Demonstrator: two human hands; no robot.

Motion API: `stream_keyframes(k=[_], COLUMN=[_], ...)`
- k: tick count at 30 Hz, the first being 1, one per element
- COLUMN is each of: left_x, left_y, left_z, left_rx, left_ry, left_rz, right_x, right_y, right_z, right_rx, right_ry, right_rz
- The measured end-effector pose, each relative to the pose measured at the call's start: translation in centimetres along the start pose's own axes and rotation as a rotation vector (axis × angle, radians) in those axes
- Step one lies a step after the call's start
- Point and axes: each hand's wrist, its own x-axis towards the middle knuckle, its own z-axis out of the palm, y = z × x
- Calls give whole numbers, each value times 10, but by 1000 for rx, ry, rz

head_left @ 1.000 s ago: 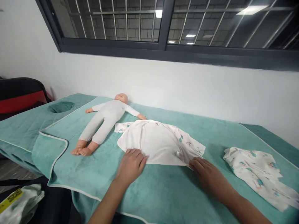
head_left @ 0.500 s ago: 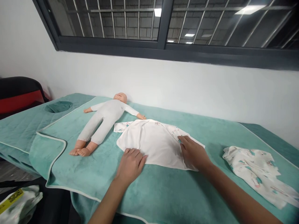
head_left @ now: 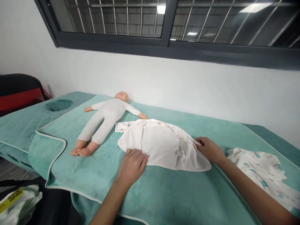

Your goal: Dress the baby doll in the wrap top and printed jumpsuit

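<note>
Head view: a green cover (head_left: 173, 193) is lying over the bed below a window (head_left: 161, 40). The baby shirt (head_left: 159, 143) is lying open, centre. At its near-left edge the left hand (head_left: 133, 165) is pressing, fingers together. At its right side the right hand (head_left: 209, 150) is pinching the edge. A doll (head_left: 109, 111) is lying left of the shirt; patterned cloth (head_left: 260, 170) is resting to its right.

White cloth shirt (head_left: 157, 143) on plush-looking green cover (head_left: 173, 193).
</note>
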Motion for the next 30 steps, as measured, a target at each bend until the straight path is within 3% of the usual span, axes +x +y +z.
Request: stream_keyframes(k=[3, 7, 11, 17, 21, 25, 28, 30], left_x=[0, 0, 1, 1, 1, 1, 1, 1], left_y=[0, 1, 2, 1, 0, 0, 0, 0], left_z=[0, 0, -1, 0, 1, 2, 3, 3], left_rx=[8, 20, 25, 17, 7, 14, 19, 24], left_ry=[-4, -11, -13, -9, 14, 16, 13, 15], left_rz=[-2, -13, -17, -14, -13, -12, -9, -9], right_x=[8, 22, 26, 26, 27, 20, 11, 6], right_y=[4, 7, 10, 25, 29, 2, -36, -60], right_z=[-11, -25, -14, 27, 33, 22, 13, 10], right_rx=[-128, -400, -472, -270, -239, -246, -155, -166], right_ry=[-43, 197, 372, 252, 158, 216, 265, 202], right_rz=[-47, -127, -89, -75, -19, -59, -206, -336])
